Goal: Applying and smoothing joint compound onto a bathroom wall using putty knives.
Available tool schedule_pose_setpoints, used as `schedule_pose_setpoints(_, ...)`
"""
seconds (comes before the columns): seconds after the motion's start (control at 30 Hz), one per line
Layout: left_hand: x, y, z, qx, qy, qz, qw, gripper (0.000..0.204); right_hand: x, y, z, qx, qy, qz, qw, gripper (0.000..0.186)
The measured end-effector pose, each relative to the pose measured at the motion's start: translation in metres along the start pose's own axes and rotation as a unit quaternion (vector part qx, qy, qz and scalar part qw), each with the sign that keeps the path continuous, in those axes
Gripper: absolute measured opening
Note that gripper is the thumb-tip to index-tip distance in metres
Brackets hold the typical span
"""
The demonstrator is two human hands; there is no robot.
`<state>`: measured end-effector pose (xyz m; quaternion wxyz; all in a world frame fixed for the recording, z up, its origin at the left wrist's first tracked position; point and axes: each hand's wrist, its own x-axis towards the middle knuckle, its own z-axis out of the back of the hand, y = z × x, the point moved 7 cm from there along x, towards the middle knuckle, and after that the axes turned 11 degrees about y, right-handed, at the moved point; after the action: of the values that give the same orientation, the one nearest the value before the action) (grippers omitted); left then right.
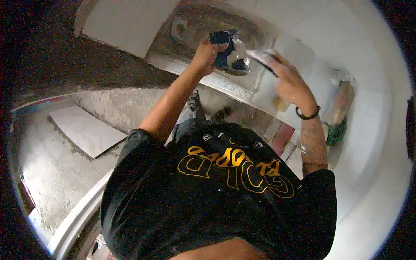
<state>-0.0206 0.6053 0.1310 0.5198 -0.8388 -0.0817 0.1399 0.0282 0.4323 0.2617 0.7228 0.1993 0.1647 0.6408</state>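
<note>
My left hand (205,56) reaches out over an oval, grey-brown hollow (190,41) and grips a dark blue piece (224,58) that looks like a broken container or stiff sheet. White paste (239,48) clings to its right side. To the right, my right hand (294,84) is closed around a flat, dark-edged tool (262,60) smeared with white. The tool's tip points toward the paste, close to the blue piece. Its exact kind is not clear. A dark band circles my right wrist.
A pale ledge (216,84) runs along the hollow's near side. At right, a long pale object (340,104) lies beside green netting (336,133) on the white surface. A loose light tile (86,130) rests at left. My feet stand below the ledge.
</note>
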Motion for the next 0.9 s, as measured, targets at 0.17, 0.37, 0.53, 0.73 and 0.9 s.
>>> schedule_pose_setpoints(0.17, -0.008, -0.005, 0.011, 0.124, -0.081, 0.021, 0.989, 0.019, 0.018, -0.019, -0.044, -0.060, 0.044, -0.082, 0.994, 0.066)
schedule_pose_setpoints(0.37, -0.008, -0.009, 0.020, 0.037, -0.103, 0.072, 0.991, 0.023, 0.034, -0.008, -0.055, -0.020, 0.069, -0.004, 0.997, 0.058)
schedule_pose_setpoints(0.53, 0.006, 0.002, 0.073, 0.308, -0.085, -0.023, 0.947, 0.044, 0.039, -0.007, -0.034, -0.033, 0.138, 0.002, 0.990, 0.059)
schedule_pose_setpoints(0.73, -0.001, 0.014, 0.059, -0.076, -0.099, 0.098, 0.987, 0.053, 0.044, -0.021, 0.017, -0.080, 0.080, 0.055, 0.992, 0.059)
schedule_pose_setpoints(0.9, -0.002, -0.015, 0.023, 0.086, -0.040, 0.011, 0.995, 0.031, 0.050, -0.024, -0.008, -0.092, 0.092, 0.060, 0.990, 0.065)
